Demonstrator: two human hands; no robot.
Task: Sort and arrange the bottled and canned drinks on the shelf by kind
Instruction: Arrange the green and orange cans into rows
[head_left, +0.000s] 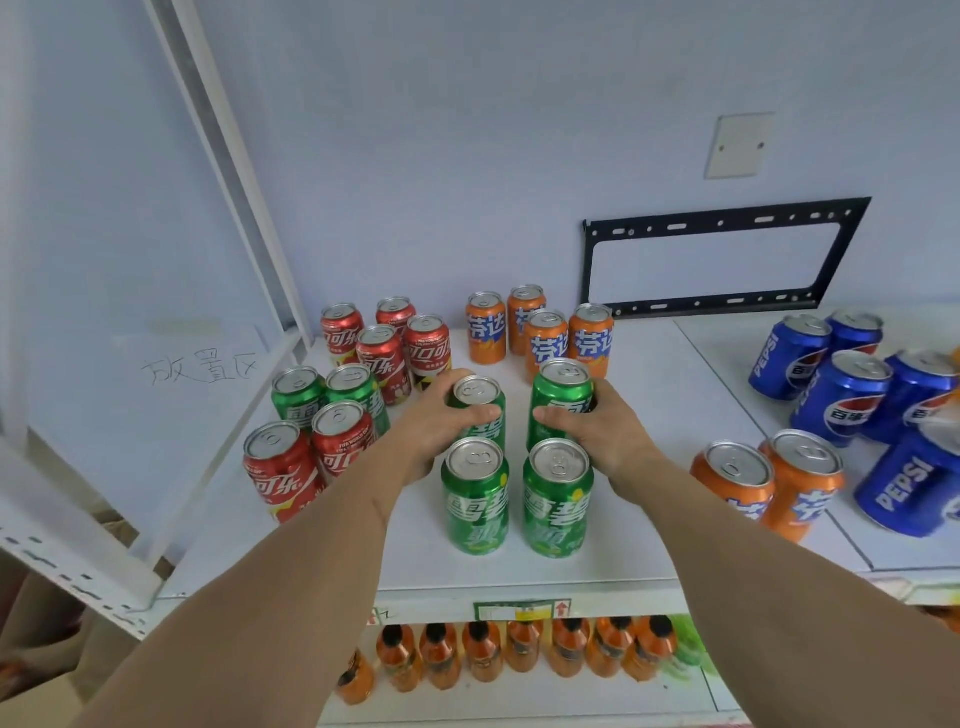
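Note:
On the white shelf (660, 467) my left hand (441, 421) grips a green Sprite can (480, 410) and my right hand (597, 426) grips another green Sprite can (561, 400) beside it. Two more Sprite cans (475, 493) (557, 496) stand just in front of them. Red Coca-Cola cans (384, 343) cluster at the back left, orange Fanta cans (545, 332) at the back centre. Two green cans (327, 389) and two red cans (306, 457) stand mixed at the left.
Two Fanta cans (769, 483) stand at the right front, with several blue Pepsi cans (852, 384) behind them. Orange bottles (519, 649) line the shelf below. A black bracket (722, 254) hangs on the back wall; a white upright post (228, 171) bounds the left.

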